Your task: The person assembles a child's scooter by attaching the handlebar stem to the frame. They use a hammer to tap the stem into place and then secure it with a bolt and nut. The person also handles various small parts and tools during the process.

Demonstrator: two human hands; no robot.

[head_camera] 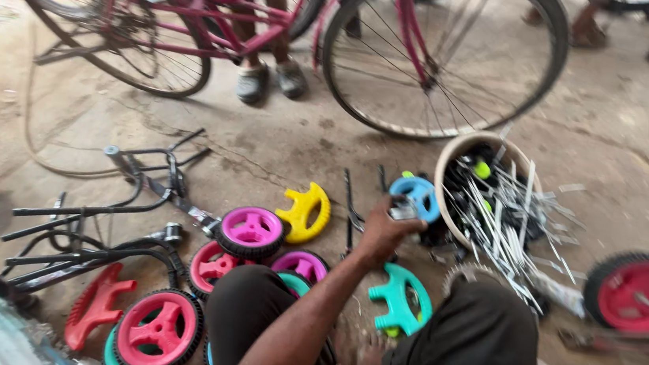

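My left hand (pixel 383 232) reaches forward between my knees and is closed on a small metal part (pixel 401 210). It hovers just left of a blue plastic wheel hub (pixel 421 193) and above a teal hub (pixel 400 299) that lies on the ground. A yellow hub (pixel 304 211) lies further left. My right hand is out of sight.
A round tub (pixel 454 151) spills metal rods at right. Small pink and magenta wheels (pixel 251 231) and black metal frames (pixel 89 239) lie at left, and a red wheel (pixel 638 290) at far right. A pink bicycle (pixel 401 47) and another person's feet (pixel 271 82) stand ahead.
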